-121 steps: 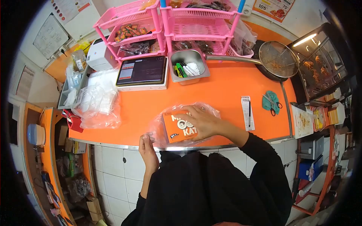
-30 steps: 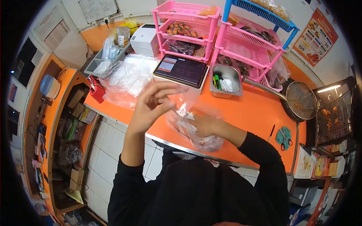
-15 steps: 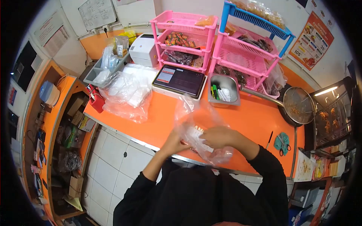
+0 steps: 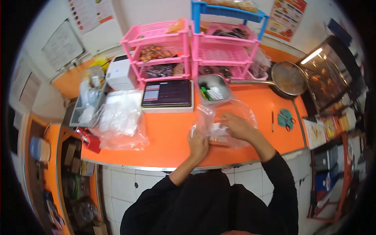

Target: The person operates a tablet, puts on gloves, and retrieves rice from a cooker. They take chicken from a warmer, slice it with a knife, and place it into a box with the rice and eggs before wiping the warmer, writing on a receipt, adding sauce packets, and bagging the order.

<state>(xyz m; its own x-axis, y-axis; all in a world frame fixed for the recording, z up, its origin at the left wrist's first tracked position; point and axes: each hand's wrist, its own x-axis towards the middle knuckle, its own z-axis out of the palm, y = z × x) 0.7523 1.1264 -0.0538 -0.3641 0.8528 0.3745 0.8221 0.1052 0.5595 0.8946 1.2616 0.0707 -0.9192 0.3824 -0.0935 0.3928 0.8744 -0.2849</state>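
Observation:
A clear plastic bag lies on the orange counter in front of me, with a package inside that carries printed lettering and a white label. At the bag's left side, my left hand is closed around its edge and the package's end. My right hand is over the bag's upper right part, fingers bent and closed on the film. Plastic and the hand itself partly hide its fingertips. What the package contains is hidden.
Behind the bag stand a tablet and a metal tray of markers. More plastic bags lie left, beside a red holder. Scissors on a teal cloth and a black pen lie right. A strainer rests behind them.
The view has turned and shifted, so the counter appears more level. The bag with its package now lies farther in from the counter's front edge, both hands still at it.

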